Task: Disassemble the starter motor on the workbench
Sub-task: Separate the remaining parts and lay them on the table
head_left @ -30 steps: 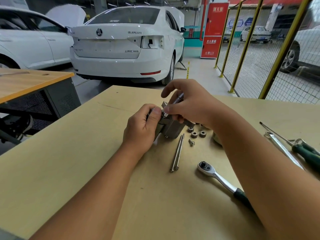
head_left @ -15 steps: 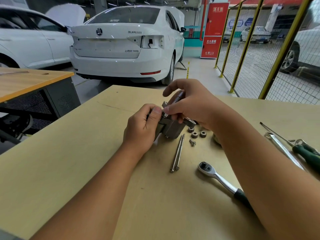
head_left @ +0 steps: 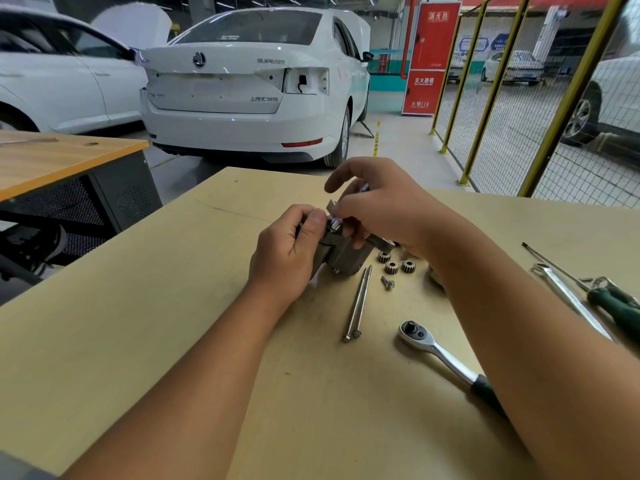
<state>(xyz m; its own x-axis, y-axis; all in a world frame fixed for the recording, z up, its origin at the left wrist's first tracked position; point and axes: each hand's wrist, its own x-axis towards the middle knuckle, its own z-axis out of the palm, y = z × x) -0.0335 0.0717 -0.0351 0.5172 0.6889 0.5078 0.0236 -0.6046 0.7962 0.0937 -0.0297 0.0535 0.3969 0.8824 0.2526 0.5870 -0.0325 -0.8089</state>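
Note:
The grey metal starter motor body (head_left: 346, 256) stands on the wooden workbench (head_left: 138, 323) between my hands. My left hand (head_left: 287, 252) grips its left side, thumb pressed near the top. My right hand (head_left: 381, 209) curls over the top and holds a slim silver tool (head_left: 363, 187) whose tip meets a small shiny fitting (head_left: 334, 224) on the motor. Much of the motor is hidden by my fingers. Three small brass pinion gears (head_left: 394, 265), a short screw (head_left: 388, 283) and two long through bolts (head_left: 358, 304) lie just right of the motor.
A ratchet wrench (head_left: 436, 351) with a green grip lies at the near right. A spanner (head_left: 568, 299) and a green-handled screwdriver (head_left: 609, 299) lie at the far right edge. Beyond the bench stand a second table (head_left: 62, 157), white cars (head_left: 249, 88) and a yellow mesh fence (head_left: 485, 98).
My right hand has shifted slightly on the tool, its index finger lifting straighter. The motor and my left hand stay where they were.

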